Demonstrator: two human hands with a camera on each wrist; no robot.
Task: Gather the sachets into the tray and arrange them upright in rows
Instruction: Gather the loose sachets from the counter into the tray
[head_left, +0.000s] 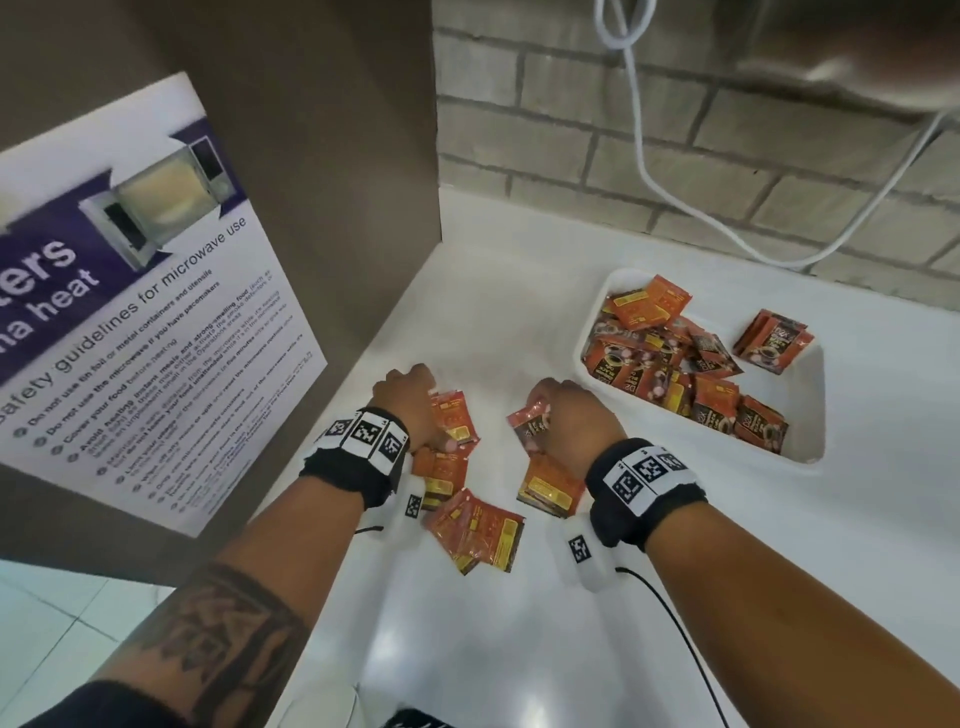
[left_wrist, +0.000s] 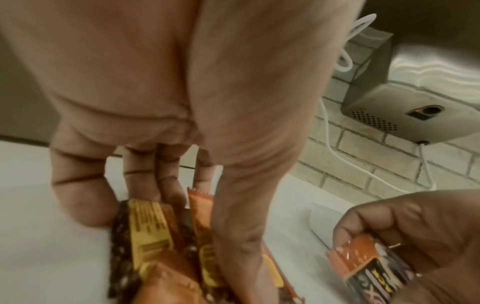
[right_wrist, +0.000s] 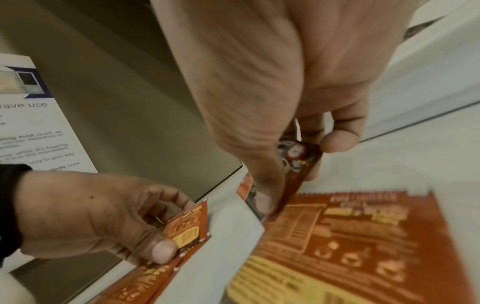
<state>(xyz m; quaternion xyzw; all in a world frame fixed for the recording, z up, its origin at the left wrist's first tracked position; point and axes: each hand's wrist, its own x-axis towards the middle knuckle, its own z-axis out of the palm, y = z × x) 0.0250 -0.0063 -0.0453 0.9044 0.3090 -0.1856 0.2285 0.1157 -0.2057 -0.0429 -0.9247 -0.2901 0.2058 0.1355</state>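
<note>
From the head view, the left hand (head_left: 410, 402) and right hand (head_left: 574, 415) each pinch sachets (head_left: 475, 530) on the counter (head_left: 519, 649); the tray (head_left: 810, 415) holds others in disorder. Left wrist view: fingers (left_wrist: 166, 181) grip several sachets. Right wrist view: the thumb (right_wrist: 265, 197) pinches one sachet (right_wrist: 298, 162).

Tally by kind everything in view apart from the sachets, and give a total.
White tray: 1
Hands: 2, left hand and right hand, each gripping sachets
Black wristbands: 2, left wristband and right wristband
Microwave safety poster: 1
Total: 6
</note>
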